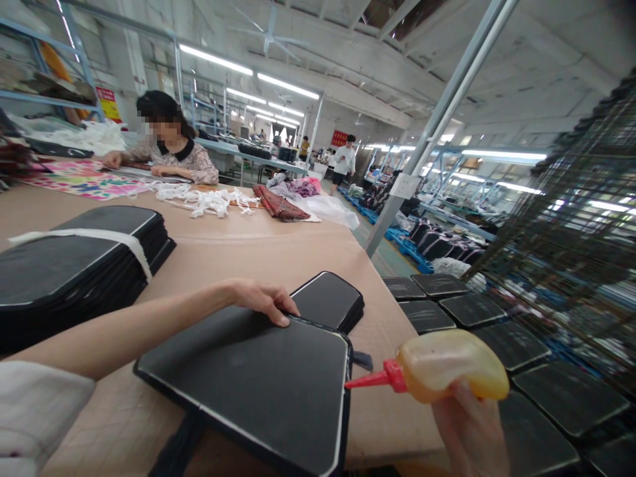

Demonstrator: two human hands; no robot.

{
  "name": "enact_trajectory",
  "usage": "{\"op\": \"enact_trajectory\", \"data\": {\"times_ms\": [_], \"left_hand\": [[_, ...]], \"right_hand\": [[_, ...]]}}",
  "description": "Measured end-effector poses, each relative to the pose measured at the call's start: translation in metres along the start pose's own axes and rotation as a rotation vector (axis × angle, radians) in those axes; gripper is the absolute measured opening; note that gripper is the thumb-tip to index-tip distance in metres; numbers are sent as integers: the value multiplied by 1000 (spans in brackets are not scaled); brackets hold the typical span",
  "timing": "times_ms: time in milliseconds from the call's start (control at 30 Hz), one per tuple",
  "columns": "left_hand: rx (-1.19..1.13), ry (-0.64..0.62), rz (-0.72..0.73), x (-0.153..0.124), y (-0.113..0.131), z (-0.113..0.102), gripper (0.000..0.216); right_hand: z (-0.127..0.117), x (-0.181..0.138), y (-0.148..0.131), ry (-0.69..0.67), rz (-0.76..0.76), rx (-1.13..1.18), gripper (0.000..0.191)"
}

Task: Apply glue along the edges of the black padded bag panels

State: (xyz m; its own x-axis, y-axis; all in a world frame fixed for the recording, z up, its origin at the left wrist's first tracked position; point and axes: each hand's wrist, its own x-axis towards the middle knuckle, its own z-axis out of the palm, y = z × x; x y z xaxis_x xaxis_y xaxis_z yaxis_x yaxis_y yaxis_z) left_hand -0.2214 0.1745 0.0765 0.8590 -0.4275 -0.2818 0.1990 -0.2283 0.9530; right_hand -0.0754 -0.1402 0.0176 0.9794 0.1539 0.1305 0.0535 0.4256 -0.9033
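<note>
My left hand (263, 299) grips the far edge of a black panel (248, 377) with rounded corners, its thumb on the top face. A thin white line runs around the panel's border. In my right hand (470, 424) is a squeeze glue bottle (452, 364) of yellowish liquid, lying nearly level. Its red nozzle (370, 379) points left, with the tip at the panel's right edge, on the white line. Behind the panel lies a smaller stack of black panels (330, 299), partly hidden by it. Dark fabric straps (179, 444) stick out from under the panel.
A tall stack of black panels (79, 258), bound with a white band, stands on the left of the brown table (238, 248). Across it a co-worker (173, 156) sits by white strips (203, 199). Several white-edged panels (521, 344) lie to the right, beyond the table's edge, near a metal pole (427, 139).
</note>
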Motion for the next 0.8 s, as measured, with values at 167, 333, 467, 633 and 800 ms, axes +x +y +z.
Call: {"op": "enact_trajectory", "data": {"times_ms": [167,333,467,633,800], "left_hand": [[-18,6,-3,0,-3,-1,34],[-29,20,-1,-1,-1,1,34],[-50,16,-18,-1,-3,0,34],[-74,19,-19,-1,-11,-3,33],[-109,8,-15,-3,-13,-3,32]], "right_hand": [[-8,5,5,-42,-35,-71,36],[-9,8,7,-92,-113,-127,34],[-1,-1,2,-19,-30,-61,39],[3,-9,1,3,7,-59,45],[-1,-13,3,-5,39,-79,36]]}}
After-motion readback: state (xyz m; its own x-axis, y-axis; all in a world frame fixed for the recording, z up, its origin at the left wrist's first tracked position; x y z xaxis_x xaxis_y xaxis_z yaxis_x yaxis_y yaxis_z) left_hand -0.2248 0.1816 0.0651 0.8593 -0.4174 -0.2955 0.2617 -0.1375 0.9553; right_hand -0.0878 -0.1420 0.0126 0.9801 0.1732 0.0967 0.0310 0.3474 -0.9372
